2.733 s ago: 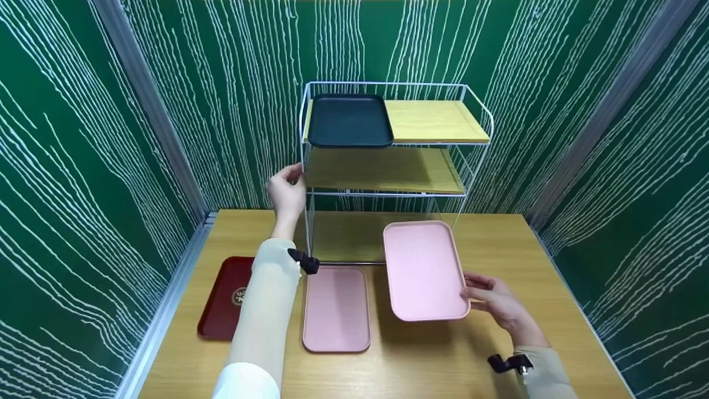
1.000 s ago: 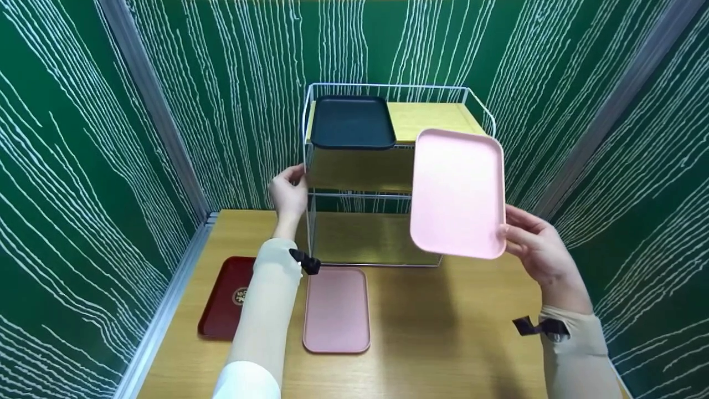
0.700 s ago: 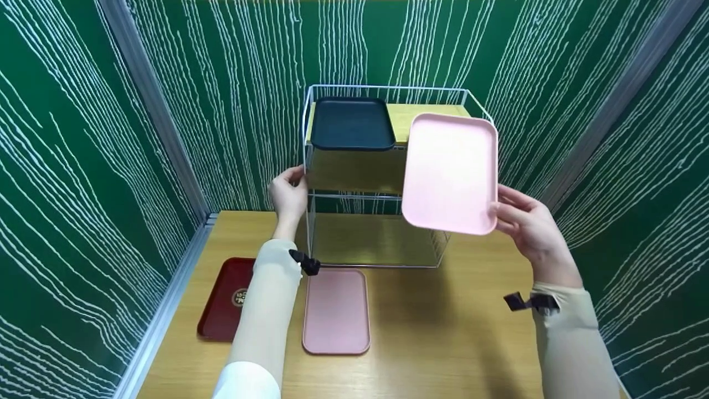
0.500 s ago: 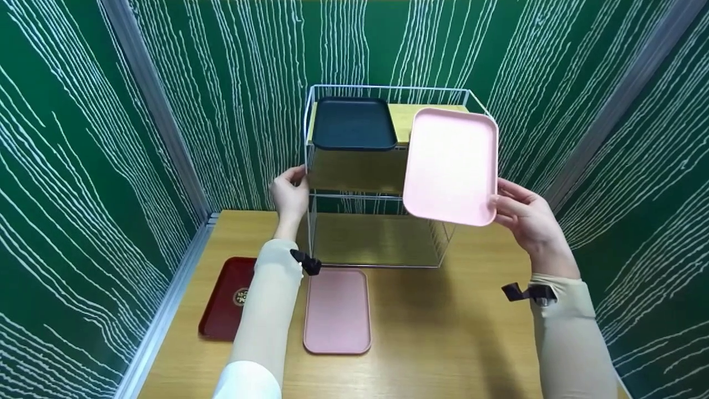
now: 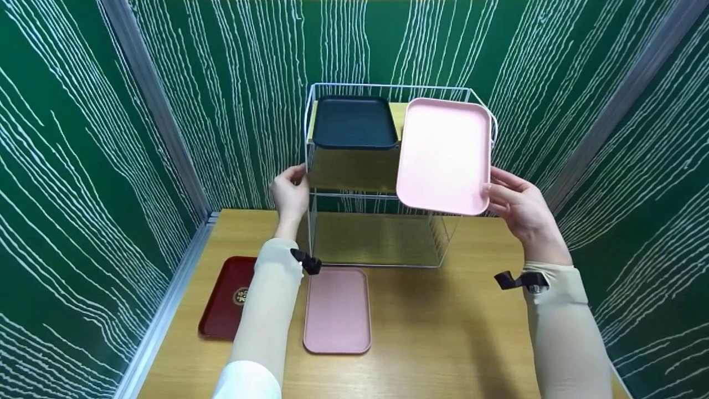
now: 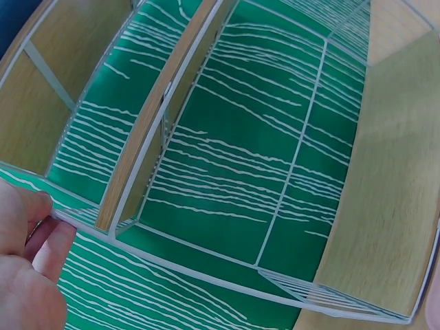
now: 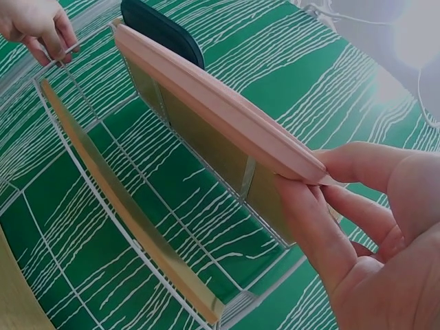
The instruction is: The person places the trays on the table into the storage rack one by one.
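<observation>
A pink tray (image 5: 445, 158) is held up at the right of the white wire shelf rack (image 5: 372, 196), covering the right part of its top board in the head view. My right hand (image 5: 520, 208) pinches the tray's lower right edge, thumb on the inner face. In the right wrist view the tray (image 7: 213, 96) appears edge-on, beside the top shelf. My left hand (image 5: 290, 191) grips the rack's left front post, and the left wrist view shows its fingers (image 6: 55, 247) around the white wire. A dark navy tray (image 5: 354, 122) lies on the top shelf's left half.
A second pink tray (image 5: 337, 311) lies on the wooden table (image 5: 426, 354) before the rack. Left of it, a dark red tray (image 5: 224, 299) with a gold emblem is partly hidden by my left forearm. Green walls with white streaks enclose the table.
My right hand has raised the pink tray from low over the table to the top shelf's height, lately shifting it slightly left and up. The left hand keeps its place on the rack.
</observation>
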A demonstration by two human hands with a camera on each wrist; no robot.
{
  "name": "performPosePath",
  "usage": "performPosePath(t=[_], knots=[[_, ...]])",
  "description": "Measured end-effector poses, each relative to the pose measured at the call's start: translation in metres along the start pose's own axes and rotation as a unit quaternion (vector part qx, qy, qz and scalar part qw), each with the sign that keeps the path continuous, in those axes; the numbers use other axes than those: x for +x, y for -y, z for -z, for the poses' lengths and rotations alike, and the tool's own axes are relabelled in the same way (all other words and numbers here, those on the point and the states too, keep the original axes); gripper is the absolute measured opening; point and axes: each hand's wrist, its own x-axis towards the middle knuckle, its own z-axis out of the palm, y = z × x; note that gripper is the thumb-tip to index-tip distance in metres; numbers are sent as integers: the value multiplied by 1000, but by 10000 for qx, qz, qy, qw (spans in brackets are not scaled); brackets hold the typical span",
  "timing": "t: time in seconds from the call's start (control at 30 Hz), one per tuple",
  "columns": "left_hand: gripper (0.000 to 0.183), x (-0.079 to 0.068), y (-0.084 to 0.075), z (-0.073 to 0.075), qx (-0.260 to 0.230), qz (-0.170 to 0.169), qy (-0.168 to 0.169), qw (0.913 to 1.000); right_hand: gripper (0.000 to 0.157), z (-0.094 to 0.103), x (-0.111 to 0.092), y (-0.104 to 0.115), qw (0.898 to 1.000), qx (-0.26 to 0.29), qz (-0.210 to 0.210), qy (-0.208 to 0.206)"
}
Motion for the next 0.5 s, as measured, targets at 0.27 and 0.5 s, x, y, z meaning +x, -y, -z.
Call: performPosePath(t=[0.27, 0.5], knots=[[20, 1, -1, -2, 128, -22, -83, 9999, 47, -7, 8, 12, 9994, 324, -127, -42], [19, 0, 1, -2, 31, -78, -66, 9999, 38, -11, 12, 17, 9977, 577, -308, -199]])
